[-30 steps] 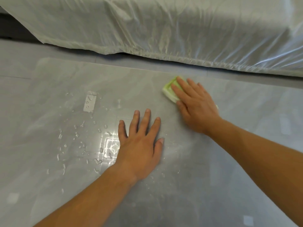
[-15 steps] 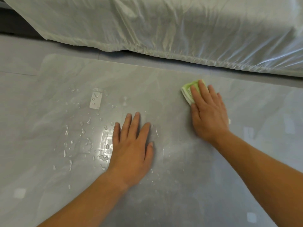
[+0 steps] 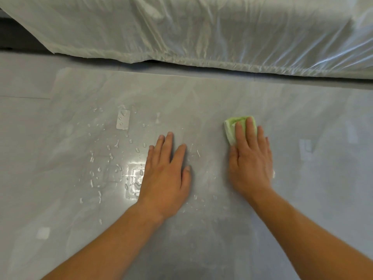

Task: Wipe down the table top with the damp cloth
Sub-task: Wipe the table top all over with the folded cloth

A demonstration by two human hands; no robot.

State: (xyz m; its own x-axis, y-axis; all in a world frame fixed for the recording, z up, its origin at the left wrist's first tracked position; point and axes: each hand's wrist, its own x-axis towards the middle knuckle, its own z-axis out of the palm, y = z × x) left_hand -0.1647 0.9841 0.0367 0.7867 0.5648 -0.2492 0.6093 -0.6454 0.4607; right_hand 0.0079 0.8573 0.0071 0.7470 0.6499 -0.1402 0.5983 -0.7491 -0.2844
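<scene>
Right hand: flat, palm down, fingers straight and close together. It closes round nothing. It presses the green cloth onto the table top.

Cloth: a folded pad, mostly hidden beneath the palm and fingers. Only the far-left corner shows, past the index and middle fingertips. From what shows, the long axis seems to run along the fingers, away from the person. The covered part cannot be checked.

Left hand: also flat on the table top, fingers straight and slightly spread, holding nothing. It lies near the right hand, level with it and to its left. Likely bracing.

Further left: a scatter of water droplets around a bright reflected patch, beginning just beside the left hand's outer edge. A few streaks also lie between the two hands.

Key relation: the wet patch lies to the left of the cloth, with the left hand directly between them. The right hand has the cloth, though the left hand is nearer the water. Judgement: a leftward sweep needs the left hand lifted or shifted first.

Beyond the table's far edge: a crinkled translucent plastic sheet draped over something bulky.
</scene>
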